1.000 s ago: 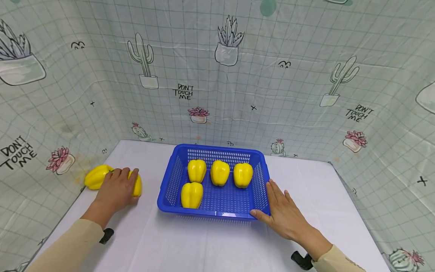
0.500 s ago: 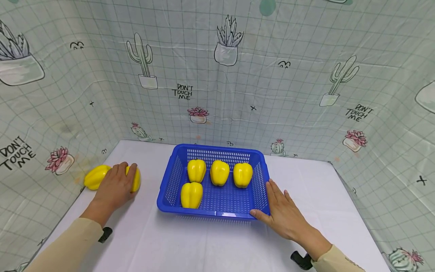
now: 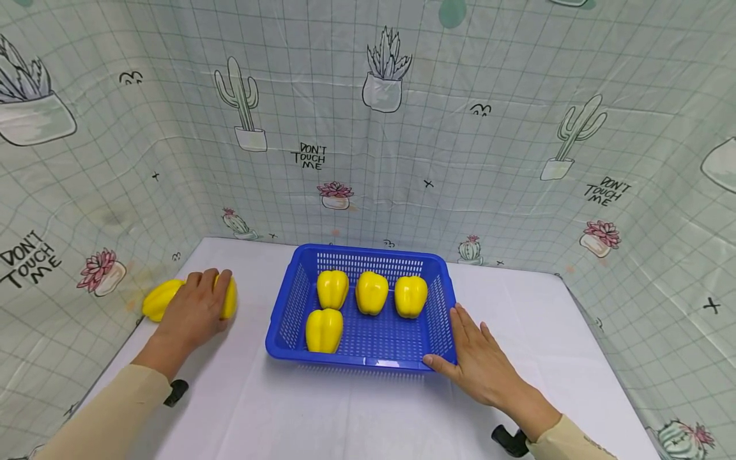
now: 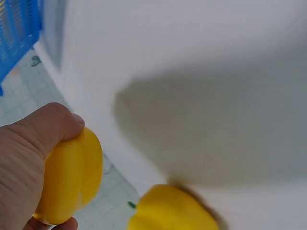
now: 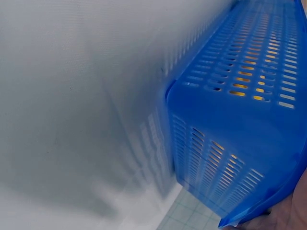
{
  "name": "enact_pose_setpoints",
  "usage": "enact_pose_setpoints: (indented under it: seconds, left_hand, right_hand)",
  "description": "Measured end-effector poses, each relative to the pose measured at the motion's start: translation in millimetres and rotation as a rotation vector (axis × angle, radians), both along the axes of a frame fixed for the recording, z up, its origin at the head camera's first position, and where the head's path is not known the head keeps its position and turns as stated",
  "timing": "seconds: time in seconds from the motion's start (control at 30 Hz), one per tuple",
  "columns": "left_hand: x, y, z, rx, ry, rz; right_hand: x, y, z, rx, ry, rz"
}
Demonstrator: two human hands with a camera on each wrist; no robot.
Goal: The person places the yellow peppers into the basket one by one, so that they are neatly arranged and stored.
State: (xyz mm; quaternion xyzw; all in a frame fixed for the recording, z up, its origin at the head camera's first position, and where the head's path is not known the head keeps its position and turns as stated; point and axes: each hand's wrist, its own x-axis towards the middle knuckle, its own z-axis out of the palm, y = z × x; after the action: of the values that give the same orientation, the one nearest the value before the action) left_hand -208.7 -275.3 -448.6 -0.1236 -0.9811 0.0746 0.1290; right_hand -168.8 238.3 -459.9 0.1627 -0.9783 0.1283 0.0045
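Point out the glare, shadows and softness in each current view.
Head: bright highlights on the glossy, lobed yellow bell peppers, white glare on the front rim of the blue rectangular perforated plastic basket; left wrist: a broad, blurry-edged shadow across the flat white tabletop; right wrist: striped shadow beside the basket, with a soft, hazy picture.

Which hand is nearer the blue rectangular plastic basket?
Right. The right hand touches the basket at its right end; the left hand is apart, beyond its left end.
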Motion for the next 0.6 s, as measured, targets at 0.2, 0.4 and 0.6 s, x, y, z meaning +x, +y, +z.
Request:
enact_pose_setpoints:
  seconds: [0.2,0.4,0.6]
  left_hand:
    - [-1.1,7.4,17.2,0.03,0.056,-0.041]
    - [-2.2,23.3,43.0,0.042,0.043,-0.09]
    - [-1.4,47.3,74.2,0.047,0.0,-0.111]
  right_hand:
    - [-0.4,0.1,0.2,-0.002,-0.001,-0.005]
    - [-0.6,0.2,0.4,-0.002,0.001,-0.002]
    - [-0.7,0.0,0.5,0.0,-0.009,-0.004]
